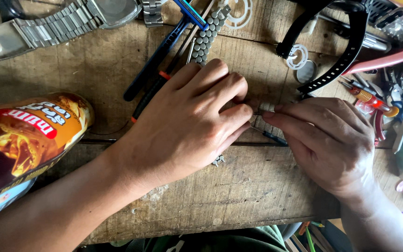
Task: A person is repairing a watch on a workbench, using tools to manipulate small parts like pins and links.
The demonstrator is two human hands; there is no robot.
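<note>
While a brown drink can lies on its side at the left edge of the frame, a steel watch bracelet stretches across the upper left corner of the worn wooden table. Right of the can, the left hand rests palm down at the centre, its fingers curled together and pressing on something small that they hide; a short piece of metal watch band pokes out from under its lower edge. Above that hand, a blue and black razor lies slantwise, and beside it a beaded metal strap runs toward the top edge. Just right of centre, the right hand faces the left one, its thumb and fingers pinched shut on a thin dark-handled tool whose tip meets the left fingertips. Above the right hand, a black rubber watch strap curves across the upper right, near a white plastic ring. At the far right edge, red-handled pliers and small screwdrivers lie in a heap.
</note>
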